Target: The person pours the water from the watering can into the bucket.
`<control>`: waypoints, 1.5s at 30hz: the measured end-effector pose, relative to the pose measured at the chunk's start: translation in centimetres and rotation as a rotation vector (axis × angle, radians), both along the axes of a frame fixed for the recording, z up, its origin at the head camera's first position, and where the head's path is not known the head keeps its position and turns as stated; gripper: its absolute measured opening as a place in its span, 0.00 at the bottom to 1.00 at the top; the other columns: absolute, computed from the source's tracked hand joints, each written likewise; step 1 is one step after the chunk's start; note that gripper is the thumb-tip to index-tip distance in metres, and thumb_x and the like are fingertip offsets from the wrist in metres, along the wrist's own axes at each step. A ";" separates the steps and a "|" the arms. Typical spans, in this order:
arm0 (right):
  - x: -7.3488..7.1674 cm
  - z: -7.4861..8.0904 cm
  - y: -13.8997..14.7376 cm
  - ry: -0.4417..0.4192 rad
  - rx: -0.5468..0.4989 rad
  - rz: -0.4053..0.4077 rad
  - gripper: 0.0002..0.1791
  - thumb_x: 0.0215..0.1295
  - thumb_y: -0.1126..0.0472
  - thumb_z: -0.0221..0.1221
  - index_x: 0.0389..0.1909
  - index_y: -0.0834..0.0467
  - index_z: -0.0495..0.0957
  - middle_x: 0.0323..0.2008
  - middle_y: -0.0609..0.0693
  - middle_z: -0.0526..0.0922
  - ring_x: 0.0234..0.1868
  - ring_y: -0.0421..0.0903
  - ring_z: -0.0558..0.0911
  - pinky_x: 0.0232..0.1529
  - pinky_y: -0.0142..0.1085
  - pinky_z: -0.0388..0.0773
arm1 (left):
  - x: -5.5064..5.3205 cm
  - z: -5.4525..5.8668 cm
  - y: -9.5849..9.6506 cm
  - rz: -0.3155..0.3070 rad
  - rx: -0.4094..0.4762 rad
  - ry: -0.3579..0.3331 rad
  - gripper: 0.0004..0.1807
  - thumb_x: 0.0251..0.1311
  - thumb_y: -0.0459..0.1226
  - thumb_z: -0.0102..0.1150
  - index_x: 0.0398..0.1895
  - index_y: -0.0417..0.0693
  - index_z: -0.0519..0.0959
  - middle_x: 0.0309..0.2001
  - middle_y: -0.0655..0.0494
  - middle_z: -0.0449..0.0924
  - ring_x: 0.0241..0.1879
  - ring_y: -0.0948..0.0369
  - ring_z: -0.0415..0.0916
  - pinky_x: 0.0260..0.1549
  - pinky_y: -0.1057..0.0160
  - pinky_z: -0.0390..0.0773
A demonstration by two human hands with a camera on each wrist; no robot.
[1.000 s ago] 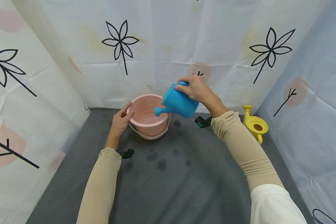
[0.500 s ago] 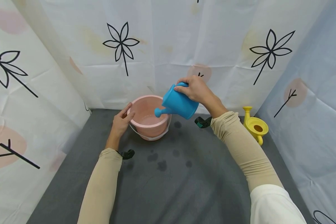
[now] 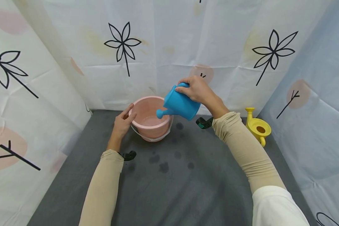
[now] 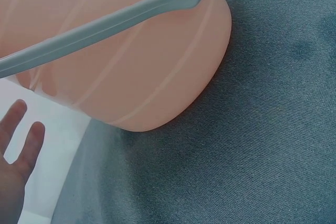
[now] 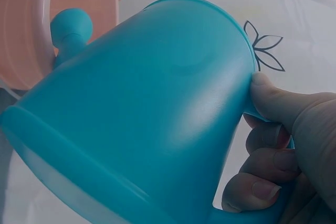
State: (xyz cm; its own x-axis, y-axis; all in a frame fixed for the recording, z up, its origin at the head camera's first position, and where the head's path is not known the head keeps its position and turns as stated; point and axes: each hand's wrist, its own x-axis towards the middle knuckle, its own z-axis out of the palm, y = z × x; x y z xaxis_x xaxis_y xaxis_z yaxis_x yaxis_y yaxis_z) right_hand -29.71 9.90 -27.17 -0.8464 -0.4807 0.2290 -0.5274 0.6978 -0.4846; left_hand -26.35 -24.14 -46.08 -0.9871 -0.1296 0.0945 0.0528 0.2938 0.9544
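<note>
My right hand (image 3: pixel 196 89) grips the handle of a blue watering can (image 3: pixel 182 102), fingers wrapped round it and thumb near the rim in the right wrist view. The can hangs tilted, its spout head (image 5: pixel 72 23) pointing down over the right part of a pink bucket (image 3: pixel 148 130). That bucket stands upright on the dark cloth, its white handle (image 4: pixel 115 22) folded down along the front. At the bucket's left rim rests my left hand (image 3: pixel 122 124), fingers extended; in the left wrist view some fingers (image 4: pixel 32 142) show spread beside the bucket wall.
A yellow watering can (image 3: pixel 258 127) stands at the right edge of the dark grey cloth (image 3: pixel 186 188). Several dark wet spots (image 3: pixel 164 167) mark the cloth before the bucket. White printed curtains (image 3: pixel 164 40) rise behind and at both sides.
The whole view has shifted very slightly. Both hands, the tilted blue watering can and the bucket keep their places relative to each other.
</note>
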 end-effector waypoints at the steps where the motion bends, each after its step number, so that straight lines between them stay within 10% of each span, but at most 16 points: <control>1: 0.0 0.1 0.0 0.003 0.002 0.002 0.19 0.75 0.53 0.59 0.59 0.60 0.82 0.51 0.62 0.87 0.51 0.56 0.83 0.51 0.44 0.78 | 0.0 0.0 0.0 -0.001 -0.002 0.000 0.32 0.68 0.56 0.61 0.74 0.77 0.67 0.78 0.60 0.63 0.77 0.55 0.62 0.73 0.45 0.66; 20: 0.3 0.1 -0.4 0.000 0.000 -0.001 0.18 0.75 0.53 0.59 0.56 0.60 0.84 0.44 0.62 0.88 0.43 0.55 0.82 0.46 0.45 0.76 | 2.3 3.4 1.2 -0.008 0.016 -0.067 0.33 0.71 0.48 0.60 0.78 0.62 0.64 0.79 0.55 0.62 0.77 0.52 0.62 0.73 0.47 0.67; 45: 0.9 0.6 -0.8 0.018 0.031 0.024 0.18 0.75 0.53 0.59 0.56 0.59 0.84 0.42 0.61 0.87 0.40 0.54 0.81 0.43 0.44 0.76 | 0.1 0.1 0.3 0.024 0.013 -0.012 0.33 0.66 0.58 0.62 0.74 0.77 0.67 0.78 0.67 0.62 0.76 0.58 0.63 0.73 0.48 0.67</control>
